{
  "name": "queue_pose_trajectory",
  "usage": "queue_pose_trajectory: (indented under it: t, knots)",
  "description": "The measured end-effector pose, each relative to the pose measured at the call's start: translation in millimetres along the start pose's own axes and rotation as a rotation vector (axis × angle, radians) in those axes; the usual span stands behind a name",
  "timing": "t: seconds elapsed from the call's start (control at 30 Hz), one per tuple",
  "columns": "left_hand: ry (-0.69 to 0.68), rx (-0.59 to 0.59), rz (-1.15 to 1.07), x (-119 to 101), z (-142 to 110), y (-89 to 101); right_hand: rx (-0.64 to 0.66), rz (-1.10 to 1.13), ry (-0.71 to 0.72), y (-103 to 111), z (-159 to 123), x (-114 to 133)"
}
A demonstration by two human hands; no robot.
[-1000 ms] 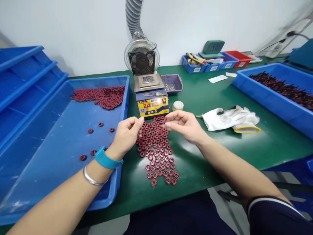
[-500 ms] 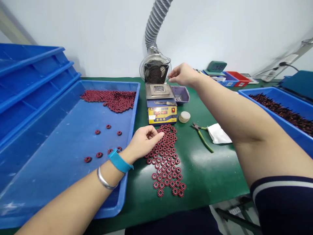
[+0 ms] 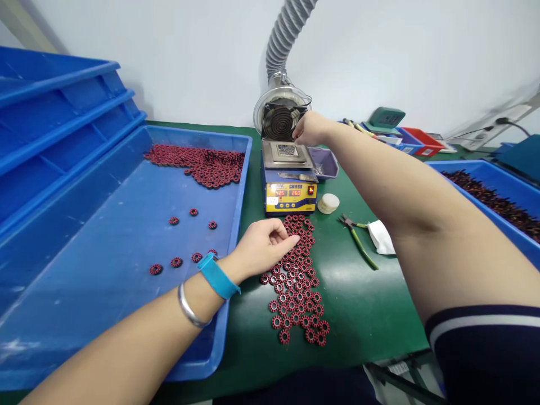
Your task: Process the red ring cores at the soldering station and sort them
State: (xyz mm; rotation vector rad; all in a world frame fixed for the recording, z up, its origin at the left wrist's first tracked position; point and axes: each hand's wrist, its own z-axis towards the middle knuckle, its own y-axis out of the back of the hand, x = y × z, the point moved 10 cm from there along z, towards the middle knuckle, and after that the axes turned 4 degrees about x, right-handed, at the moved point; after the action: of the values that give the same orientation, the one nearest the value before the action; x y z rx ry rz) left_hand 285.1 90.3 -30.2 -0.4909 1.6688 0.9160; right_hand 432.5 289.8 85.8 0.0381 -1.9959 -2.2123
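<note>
My left hand, with a blue wristband and a silver bangle, hovers over the upper part of many small red-and-black wound ring cores on the green table. Its fingers are curled and the thumb is stretched forward; whatever they hold is hidden. Over the solder pot, near its square opening, my right hand reaches with fingers pinched and pointing down. Anything between those fingertips is too small to make out. A round fan stands right behind the pot.
A large blue tray with more ring cores lies left, beside stacked blue trays. Right of the pot are a purple bin, a pale round tub, green-handled cutters and a white packet. Another blue bin holds dark parts.
My right hand has moved from beside the fan down and in over the solder pot. My left hand stays over the ring cores. The whole view has shifted slightly.
</note>
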Motion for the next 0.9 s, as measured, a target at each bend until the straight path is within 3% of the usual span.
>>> queue_pose_trajectory:
  t: [0.27,0.47,0.57,0.7,0.8,0.9]
  knots:
    - [-0.012,0.005,0.013,0.0,0.6,-0.6,0.092,-0.065,-0.047,-8.3,-1.6,6.2]
    - [-0.017,0.009,0.024,-0.6,1.1,-0.8,0.040,0.028,-0.052,-2.6,-2.9,3.2]
    - [-0.024,0.004,0.019,-0.9,1.2,-0.4,-0.052,0.201,-0.053,10.7,-6.2,-7.0]
    - [-0.045,-0.023,-0.021,-1.7,1.4,2.3,-0.112,0.622,-0.044,20.3,-30.2,-16.9]
    - [-0.075,-0.058,-0.118,-4.2,1.5,6.4,-0.041,0.979,-0.005,7.6,-68.3,-5.3]
    - [-0.099,-0.099,-0.275,-7.5,0.6,11.9,0.014,1.193,0.053,-12.0,-122.0,20.5]
